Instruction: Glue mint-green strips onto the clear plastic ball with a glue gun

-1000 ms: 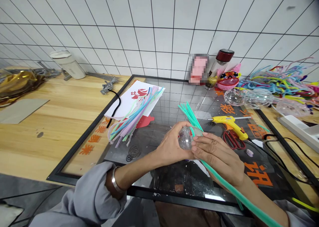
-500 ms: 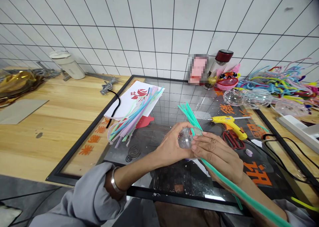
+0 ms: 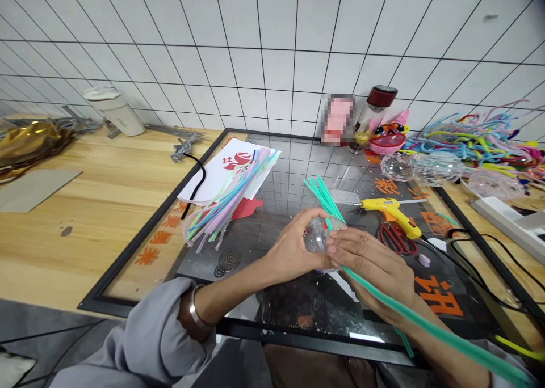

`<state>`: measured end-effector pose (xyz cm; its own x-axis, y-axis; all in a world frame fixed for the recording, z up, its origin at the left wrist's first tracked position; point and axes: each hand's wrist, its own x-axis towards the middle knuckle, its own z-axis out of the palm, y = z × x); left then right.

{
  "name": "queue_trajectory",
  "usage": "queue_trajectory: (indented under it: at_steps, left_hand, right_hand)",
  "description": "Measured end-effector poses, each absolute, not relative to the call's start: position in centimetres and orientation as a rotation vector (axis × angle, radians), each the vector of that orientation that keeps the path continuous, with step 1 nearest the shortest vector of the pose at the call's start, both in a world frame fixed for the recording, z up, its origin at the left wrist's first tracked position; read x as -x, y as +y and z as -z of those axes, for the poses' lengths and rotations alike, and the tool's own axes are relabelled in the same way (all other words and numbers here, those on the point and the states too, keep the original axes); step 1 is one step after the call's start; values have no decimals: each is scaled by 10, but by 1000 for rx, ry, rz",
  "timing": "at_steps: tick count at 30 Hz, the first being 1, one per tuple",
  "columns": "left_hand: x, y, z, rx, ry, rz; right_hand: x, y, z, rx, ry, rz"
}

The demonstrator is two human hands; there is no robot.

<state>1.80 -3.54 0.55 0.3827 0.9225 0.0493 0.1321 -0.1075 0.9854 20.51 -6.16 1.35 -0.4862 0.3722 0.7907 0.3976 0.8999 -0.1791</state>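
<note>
My left hand [image 3: 292, 246] is wrapped round a clear plastic ball [image 3: 315, 236], thumb below and fingers over its top. From the right, my right hand [image 3: 372, 260] presses its fingers against the ball and a green pipe cleaner [image 3: 394, 304]. That pipe cleaner curves round the ball's side and trails under my right hand to the lower right corner. Part of its path is hidden by my fingers. Just beyond the ball lies a bundle of green pipe cleaners [image 3: 324, 198] on the glass-topped board.
A yellow glue gun [image 3: 394, 213] and red-handled scissors [image 3: 397, 239] lie to the right. Pastel pipe cleaners [image 3: 236, 198] rest on white paper [image 3: 225, 156] at left. Clear faceted balls [image 3: 438, 168] and a heap of coloured pipe cleaners [image 3: 472, 135] sit back right, a flask [image 3: 378, 107] by the wall.
Both hands stay on the ball almost unmoved. The trailing end of the green pipe cleaner has shifted slightly to the right.
</note>
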Motion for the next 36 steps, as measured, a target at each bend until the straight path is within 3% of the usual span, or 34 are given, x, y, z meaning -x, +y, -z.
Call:
queue_trajectory:
  at_steps: [8, 20, 27, 36]
  left_hand:
    - [-18, -36, -9, -1535, 1022, -894]
    - [-17, -32, -6, -1385, 890, -967]
    - [-17, -26, -1, -1121, 823, -1020]
    - [-17, -26, -3, -1060, 811, -1033]
  right_hand:
    - [-203, -65, -20, 621, -2150, -45]
    - [-210, -67, -11, 754, -1967, -460]
    - [-213, -61, -10, 1017, -2045, -487]
    - [-211, -56, 4, 1019, -2105, -392]
